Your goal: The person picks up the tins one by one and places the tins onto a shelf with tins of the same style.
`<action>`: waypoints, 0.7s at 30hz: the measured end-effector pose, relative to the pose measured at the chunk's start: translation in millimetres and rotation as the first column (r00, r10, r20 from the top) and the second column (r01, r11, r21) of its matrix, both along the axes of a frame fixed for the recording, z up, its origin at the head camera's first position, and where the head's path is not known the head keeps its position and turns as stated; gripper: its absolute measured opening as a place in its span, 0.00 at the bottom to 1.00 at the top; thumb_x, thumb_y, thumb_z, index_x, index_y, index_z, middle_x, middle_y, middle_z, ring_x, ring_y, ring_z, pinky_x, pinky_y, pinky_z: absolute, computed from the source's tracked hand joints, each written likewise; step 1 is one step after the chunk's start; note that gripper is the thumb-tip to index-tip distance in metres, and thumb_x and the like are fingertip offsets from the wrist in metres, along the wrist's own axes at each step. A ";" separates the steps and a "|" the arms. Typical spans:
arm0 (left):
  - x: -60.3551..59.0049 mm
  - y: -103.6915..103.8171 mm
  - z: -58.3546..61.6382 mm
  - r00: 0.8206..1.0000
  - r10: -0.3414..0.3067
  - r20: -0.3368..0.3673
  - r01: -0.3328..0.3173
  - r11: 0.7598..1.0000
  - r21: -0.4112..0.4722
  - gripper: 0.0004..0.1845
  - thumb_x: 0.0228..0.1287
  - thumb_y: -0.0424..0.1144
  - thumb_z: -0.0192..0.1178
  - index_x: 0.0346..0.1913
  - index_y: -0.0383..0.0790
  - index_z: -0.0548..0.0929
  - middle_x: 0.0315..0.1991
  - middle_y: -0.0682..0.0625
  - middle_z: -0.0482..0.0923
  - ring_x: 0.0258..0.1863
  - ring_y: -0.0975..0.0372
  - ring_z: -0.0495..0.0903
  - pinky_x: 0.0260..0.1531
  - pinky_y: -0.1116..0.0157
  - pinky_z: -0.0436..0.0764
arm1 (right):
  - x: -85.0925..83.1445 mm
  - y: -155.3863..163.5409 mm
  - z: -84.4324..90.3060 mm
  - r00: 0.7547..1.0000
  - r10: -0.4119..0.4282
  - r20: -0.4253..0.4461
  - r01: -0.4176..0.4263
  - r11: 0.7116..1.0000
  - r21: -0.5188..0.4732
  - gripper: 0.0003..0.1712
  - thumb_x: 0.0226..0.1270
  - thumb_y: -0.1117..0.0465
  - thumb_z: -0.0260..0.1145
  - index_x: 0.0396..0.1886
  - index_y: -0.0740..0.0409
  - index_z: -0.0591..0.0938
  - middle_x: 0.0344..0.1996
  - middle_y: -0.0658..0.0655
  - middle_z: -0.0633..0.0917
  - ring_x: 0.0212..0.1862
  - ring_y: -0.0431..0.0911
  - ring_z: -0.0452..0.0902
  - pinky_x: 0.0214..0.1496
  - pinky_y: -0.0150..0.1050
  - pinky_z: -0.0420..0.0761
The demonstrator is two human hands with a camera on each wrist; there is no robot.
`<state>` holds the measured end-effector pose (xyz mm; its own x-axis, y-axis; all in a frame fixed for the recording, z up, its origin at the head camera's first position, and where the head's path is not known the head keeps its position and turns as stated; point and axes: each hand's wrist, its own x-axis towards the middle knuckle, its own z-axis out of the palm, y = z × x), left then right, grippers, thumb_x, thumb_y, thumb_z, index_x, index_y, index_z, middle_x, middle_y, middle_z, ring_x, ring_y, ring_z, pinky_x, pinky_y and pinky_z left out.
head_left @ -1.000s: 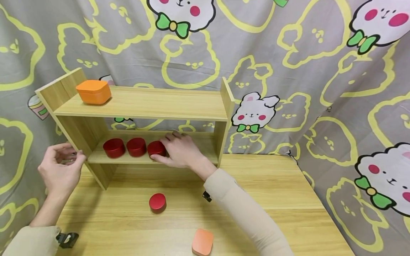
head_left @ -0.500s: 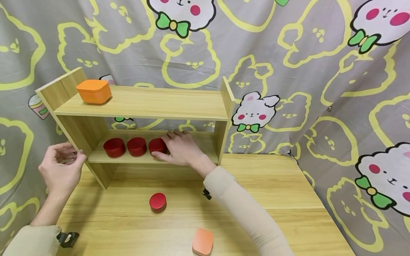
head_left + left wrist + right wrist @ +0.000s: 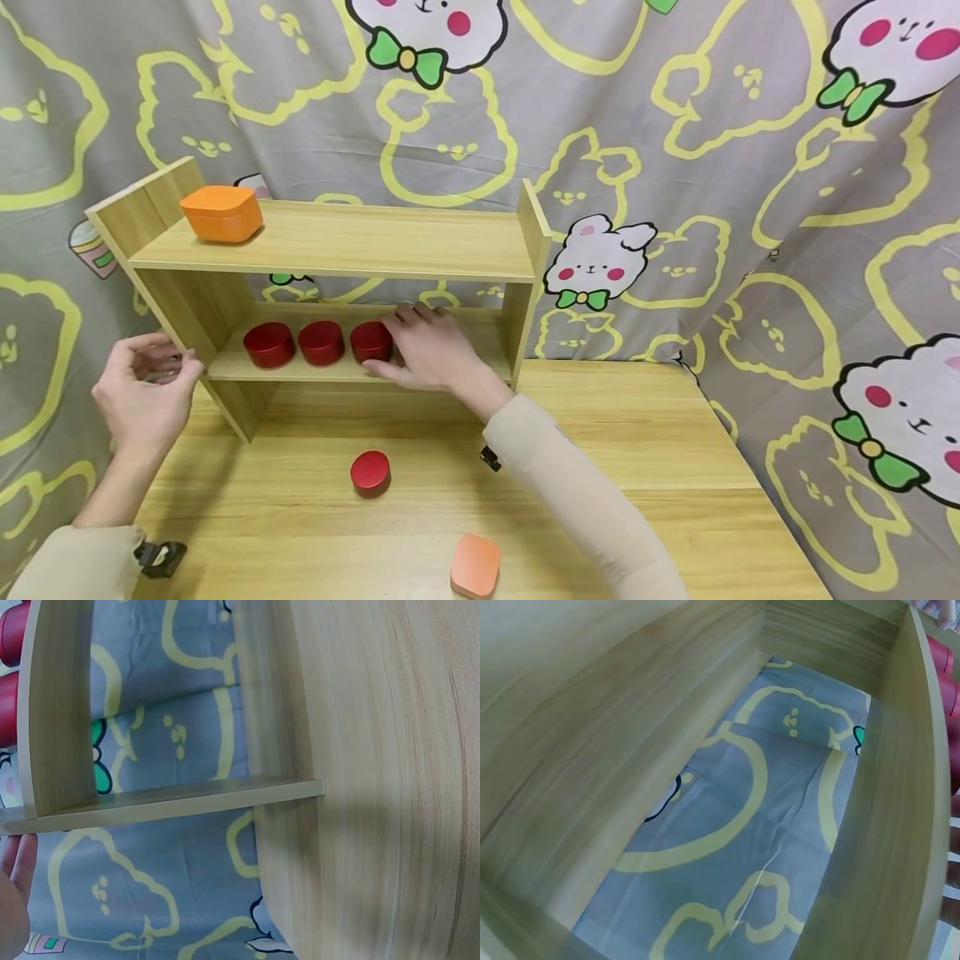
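Note:
In the head view my right hand (image 3: 431, 346) reaches into the shelf's middle level and holds the rightmost red round tin (image 3: 371, 342), thumb at its front and fingers at its right and back. Two matching tins, the middle one (image 3: 322, 342) and the left one (image 3: 269, 345), stand in a row beside it. My left hand (image 3: 146, 392) is at the outer left side of the wooden shelf (image 3: 337, 271), with thumb and fingertips at the panel's edge. In the left wrist view two straight fingers (image 3: 25, 864) touch that panel from outside.
Another red tin (image 3: 371, 474) stands on the wooden table (image 3: 615, 517) in front of the shelf. Closer lies an orange rounded box (image 3: 476, 566). A bright orange box (image 3: 222, 214) sits at the left of the top board. A patterned curtain (image 3: 712, 208) hangs behind and at the right.
My right hand has shifted slightly to the right, its thumb lower against the tin's front, and the tin has edged right with it. My left hand stays at the side panel.

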<state>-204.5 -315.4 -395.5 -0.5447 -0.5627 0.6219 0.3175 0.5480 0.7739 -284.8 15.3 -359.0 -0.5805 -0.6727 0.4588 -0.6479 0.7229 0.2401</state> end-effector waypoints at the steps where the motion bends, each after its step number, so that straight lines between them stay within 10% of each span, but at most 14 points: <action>1: -0.3 0.1 0.0 1.000 0.000 -0.001 0.000 1.000 -0.001 0.12 0.60 0.27 0.64 0.44 0.45 0.84 0.29 0.77 0.77 0.27 0.88 0.77 0.29 0.90 0.76 | 1.4 1.7 0.1 1.000 0.005 -0.012 -0.005 1.000 -0.004 0.38 0.68 0.21 0.55 0.58 0.44 0.83 0.48 0.46 0.86 0.51 0.44 0.85 0.42 0.38 0.88; 21: 2.0 2.2 1.6 1.000 0.009 0.012 -0.009 1.000 0.007 0.18 0.60 0.29 0.64 0.43 0.60 0.81 0.29 0.80 0.76 0.27 0.89 0.76 0.30 0.91 0.76 | 55.6 34.3 -3.6 0.977 0.128 -0.169 -0.132 0.991 -0.013 0.50 0.62 0.20 0.60 0.71 0.50 0.77 0.56 0.51 0.86 0.54 0.47 0.85 0.53 0.39 0.89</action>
<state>-202.5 -313.2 -393.8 -0.5470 -0.5720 0.6112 0.3034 0.5450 0.7816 -229.3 49.6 -362.6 -0.4021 -0.7251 0.5591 -0.6890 0.6418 0.3367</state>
